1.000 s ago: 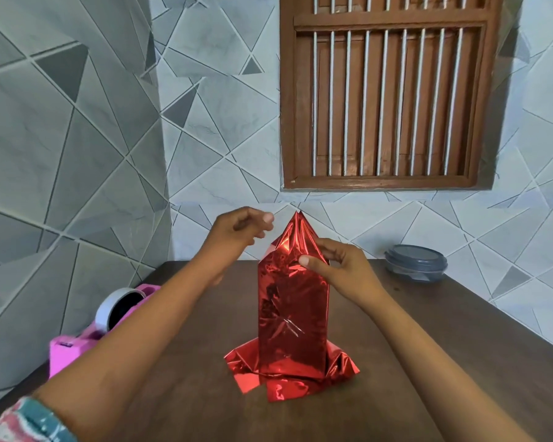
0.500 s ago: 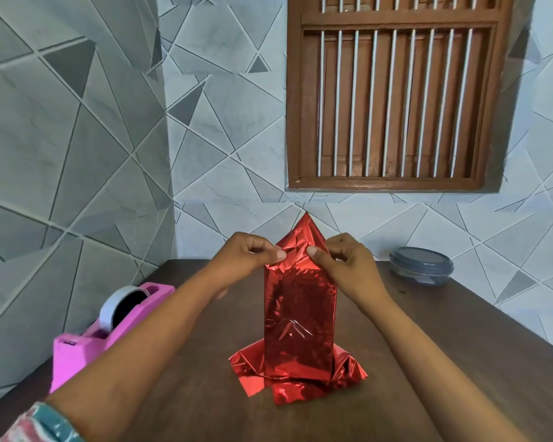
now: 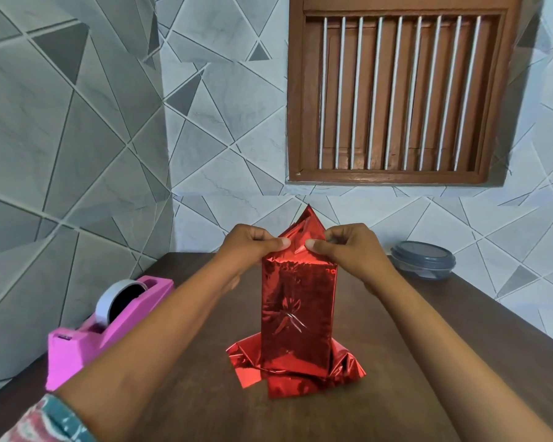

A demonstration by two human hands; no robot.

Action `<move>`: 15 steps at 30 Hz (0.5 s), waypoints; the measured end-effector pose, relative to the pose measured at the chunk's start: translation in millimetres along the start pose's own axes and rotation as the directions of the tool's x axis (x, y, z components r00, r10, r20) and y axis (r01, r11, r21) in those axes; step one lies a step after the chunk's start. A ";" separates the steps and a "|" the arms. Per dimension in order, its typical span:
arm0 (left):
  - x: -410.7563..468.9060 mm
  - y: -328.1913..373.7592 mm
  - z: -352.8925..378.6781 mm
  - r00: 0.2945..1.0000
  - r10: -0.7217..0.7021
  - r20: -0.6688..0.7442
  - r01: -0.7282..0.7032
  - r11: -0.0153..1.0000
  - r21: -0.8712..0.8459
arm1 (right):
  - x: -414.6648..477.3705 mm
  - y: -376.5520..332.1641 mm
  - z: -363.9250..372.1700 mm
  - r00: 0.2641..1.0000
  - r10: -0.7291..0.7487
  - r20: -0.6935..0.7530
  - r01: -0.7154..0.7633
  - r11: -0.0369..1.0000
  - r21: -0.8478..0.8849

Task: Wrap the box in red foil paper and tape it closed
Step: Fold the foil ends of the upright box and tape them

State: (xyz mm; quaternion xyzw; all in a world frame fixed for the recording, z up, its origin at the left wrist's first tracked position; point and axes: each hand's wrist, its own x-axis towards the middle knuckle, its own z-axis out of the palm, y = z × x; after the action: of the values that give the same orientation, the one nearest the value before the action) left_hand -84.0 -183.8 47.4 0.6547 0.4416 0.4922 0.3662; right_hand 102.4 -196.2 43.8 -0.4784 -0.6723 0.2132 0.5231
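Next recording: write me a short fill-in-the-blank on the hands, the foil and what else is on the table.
The left hand and right hand pinch the red foil paper at its ____ end.
The wrapped box stands ____ on the table.
The tape dispenser is ____ in colour.
The lidded container sits on the box's ____ side.
Missing: top; upright; pink; right.

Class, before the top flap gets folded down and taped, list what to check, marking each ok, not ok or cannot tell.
1. Wrapped box upright on table: ok.
2. Left hand and right hand both pinch top foil: ok.
3. Top foil folded flat: not ok, peak sticks up.
4. Bottom foil tucked under: not ok, it splays out.
5. Tape dispenser near, at left: ok.
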 end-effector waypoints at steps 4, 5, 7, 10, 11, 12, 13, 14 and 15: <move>1.0 3.8 -1.3 1.000 -0.029 -0.005 0.029 0.999 0.033 | 0.5 -8.8 -5.2 0.999 0.037 0.031 -0.035 0.998 -0.054; 1.5 4.9 -1.2 0.999 -0.040 -0.002 0.040 0.998 0.045 | 0.8 -10.8 -6.4 0.998 0.053 0.035 -0.050 0.997 -0.066; 2.3 6.0 -0.7 0.999 -0.051 -0.001 0.051 0.997 0.057 | 3.2 -15.6 -7.3 0.996 0.085 0.023 -0.082 0.992 -0.091; 3.8 4.7 0.4 0.998 -0.049 -0.031 0.052 0.996 0.076 | 8.4 -21.9 -4.4 0.994 0.108 -0.005 -0.107 0.972 -0.209; 3.8 3.8 0.8 0.998 -0.052 -0.038 0.055 0.995 0.081 | 9.4 -23.1 -2.6 0.995 0.095 -0.024 -0.098 0.953 -0.286; 4.4 3.0 1.7 0.998 -0.056 -0.041 0.059 0.995 0.083 | 10.2 -23.5 -1.2 0.996 0.077 -0.050 -0.090 0.929 -0.358; 4.7 2.2 2.8 0.997 -0.059 -0.041 0.062 0.995 0.083 | 10.1 -23.6 -0.8 0.995 0.061 -0.074 -0.086 0.908 -0.411; 5.5 1.6 3.9 0.997 -0.063 -0.043 0.066 0.994 0.085 | 9.8 -23.2 -1.2 0.995 0.048 -0.088 -0.082 0.893 -0.443; 6.4 1.3 4.8 0.997 -0.066 -0.044 0.070 0.993 0.093 | 9.4 -22.0 -2.3 0.995 0.039 -0.091 -0.076 0.884 -0.461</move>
State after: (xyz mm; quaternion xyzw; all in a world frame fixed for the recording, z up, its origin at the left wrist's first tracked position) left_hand -78.2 -178.5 49.5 0.6459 0.4936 0.4713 0.3423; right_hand 95.3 -198.5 66.6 -0.6173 -0.6681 0.0426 0.4132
